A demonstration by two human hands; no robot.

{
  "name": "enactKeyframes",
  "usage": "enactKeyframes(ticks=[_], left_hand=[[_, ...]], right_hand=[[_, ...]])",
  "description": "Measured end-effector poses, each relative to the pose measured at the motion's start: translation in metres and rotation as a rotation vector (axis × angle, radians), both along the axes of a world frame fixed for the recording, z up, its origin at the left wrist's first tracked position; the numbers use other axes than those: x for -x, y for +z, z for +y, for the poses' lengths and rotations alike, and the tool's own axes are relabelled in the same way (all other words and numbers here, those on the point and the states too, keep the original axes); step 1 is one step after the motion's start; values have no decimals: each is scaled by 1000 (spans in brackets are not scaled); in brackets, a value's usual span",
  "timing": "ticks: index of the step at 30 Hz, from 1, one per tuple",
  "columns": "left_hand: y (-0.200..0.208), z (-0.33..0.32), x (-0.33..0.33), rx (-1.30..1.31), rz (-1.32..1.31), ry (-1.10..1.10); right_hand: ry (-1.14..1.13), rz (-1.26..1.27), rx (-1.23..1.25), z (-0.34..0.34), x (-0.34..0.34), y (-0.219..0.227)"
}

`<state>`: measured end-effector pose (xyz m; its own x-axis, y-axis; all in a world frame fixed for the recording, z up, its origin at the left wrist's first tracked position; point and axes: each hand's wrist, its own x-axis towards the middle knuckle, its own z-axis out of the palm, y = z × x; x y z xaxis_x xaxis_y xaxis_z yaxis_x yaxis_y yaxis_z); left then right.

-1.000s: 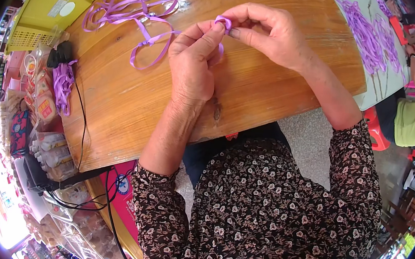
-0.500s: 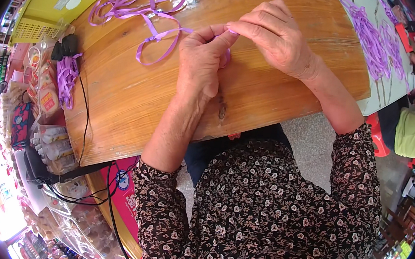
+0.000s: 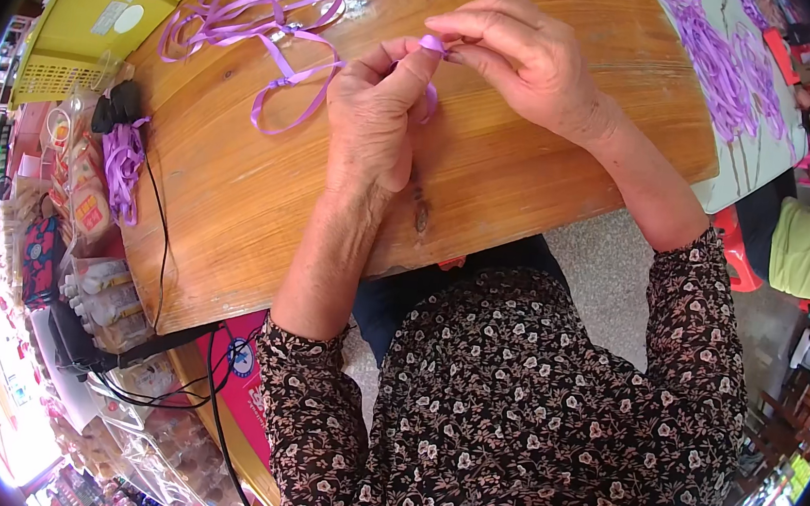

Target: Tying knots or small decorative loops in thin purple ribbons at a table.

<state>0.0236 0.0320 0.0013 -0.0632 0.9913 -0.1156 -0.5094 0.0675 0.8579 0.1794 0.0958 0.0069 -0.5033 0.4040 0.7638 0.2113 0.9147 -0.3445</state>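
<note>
While left fingers (image 3: 410, 76), right fingers (image 3: 485, 29) pinch purple ribbon (image 3: 432, 43), open tabletop (image 3: 505, 180) reaches near edge (image 3: 498, 244).

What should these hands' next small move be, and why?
Probably, the bare right hand should gently draw the narrow, flat purple ribbon snug: a small curl of it shows at the thumb tip of the bare left hand, which pinches it, and the right thumb is close beside that curl.
</note>
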Motion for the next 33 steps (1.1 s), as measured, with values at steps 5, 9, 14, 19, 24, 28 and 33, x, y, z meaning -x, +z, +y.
enactKeyframes(ticks=[5, 9, 14, 19, 24, 28, 33], left_hand=[[3, -2, -4, -46, 62, 90], [1, -3, -7, -75, 114, 102], [0, -4, -8, -89, 110, 84], [0, -3, -8, -149, -117, -24], [-2, -1, -5, -135, -147, -35], [-4, 0, -4, -109, -165, -43], [-4, -1, -4, -126, -163, -41]], right_hand=[[102, 102, 309, -3, -4, 5], [121, 62, 308, -3, -3, 5], [52, 30, 621, -9, -3, 11], [374, 250, 1259, 2, -9, 2], [304, 246, 967, -7, -5, 9], [168, 219, 346, -6, -4, 8], [208, 145, 291, -4, -8, 11]])
